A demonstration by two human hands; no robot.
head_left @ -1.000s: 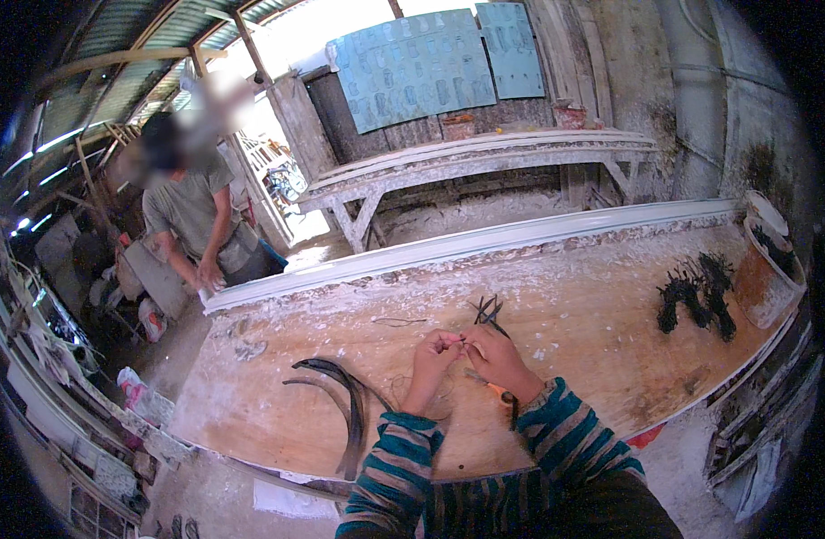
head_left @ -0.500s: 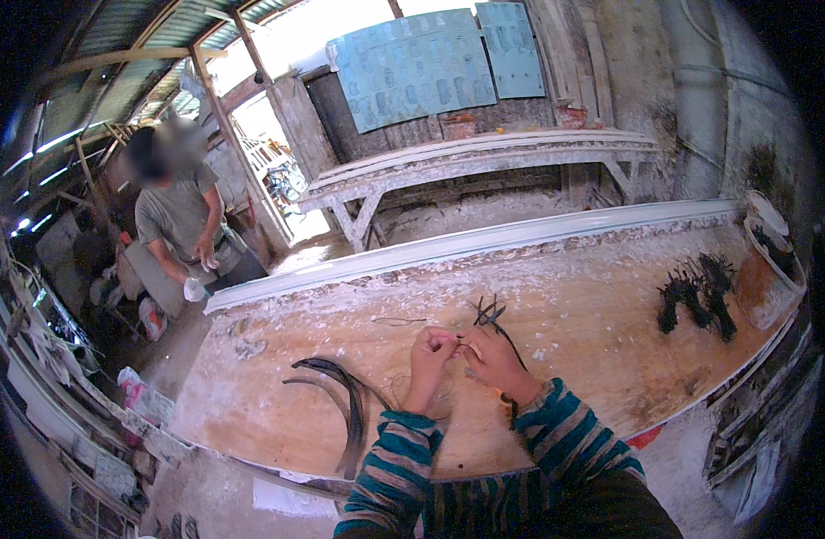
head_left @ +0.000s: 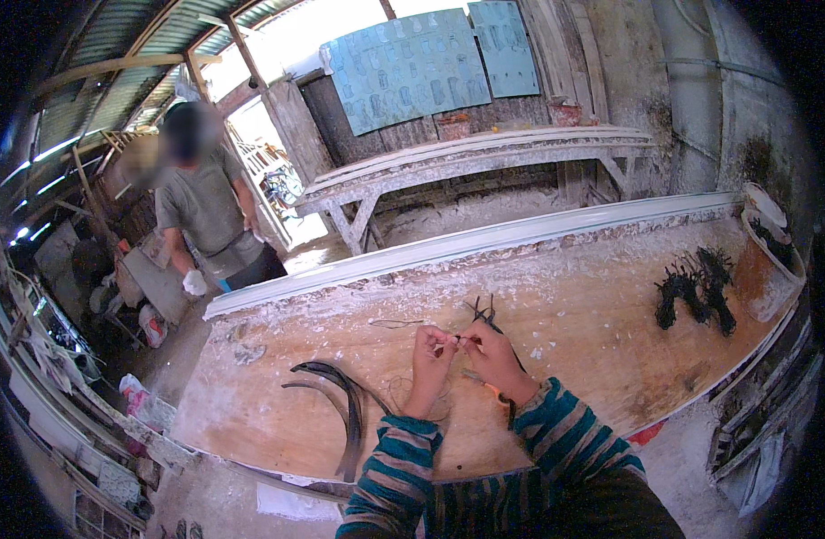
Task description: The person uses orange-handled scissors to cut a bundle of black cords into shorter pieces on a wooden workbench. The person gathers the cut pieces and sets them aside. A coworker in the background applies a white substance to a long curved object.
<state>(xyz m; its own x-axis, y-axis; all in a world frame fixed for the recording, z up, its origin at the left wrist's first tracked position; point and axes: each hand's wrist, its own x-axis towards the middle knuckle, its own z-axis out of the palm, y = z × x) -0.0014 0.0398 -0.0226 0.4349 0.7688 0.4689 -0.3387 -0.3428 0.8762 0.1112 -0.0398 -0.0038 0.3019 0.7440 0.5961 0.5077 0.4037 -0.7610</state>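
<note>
Above the near middle of the wooden tabletop, my left hand (head_left: 431, 366) and my right hand (head_left: 494, 361) meet fingertip to fingertip. Both are closed in a pinch on a small dark piece (head_left: 457, 338), mostly hidden by the fingers. Black strips (head_left: 482, 311) stick out just beyond my right hand, partly covered by it. Under my right wrist lies a tool with an orange and black handle (head_left: 504, 397), its kind hidden. Left of my left hand are long curved black strips (head_left: 351, 404). A thin dark wire (head_left: 397, 322) rests farther off.
Bundles of black strips (head_left: 696, 289) lie at the right, beside a dusty bucket (head_left: 761, 269). A long white moulding (head_left: 484, 250) runs along the table's far edge. Behind it stands a white-stained bench (head_left: 484, 162). At the left, a person (head_left: 210, 211) stands by the table end.
The person at the left has straightened up and come slightly rightward. My hands stay together in nearly the same place, with the fingers shifted slightly around the small dark piece.
</note>
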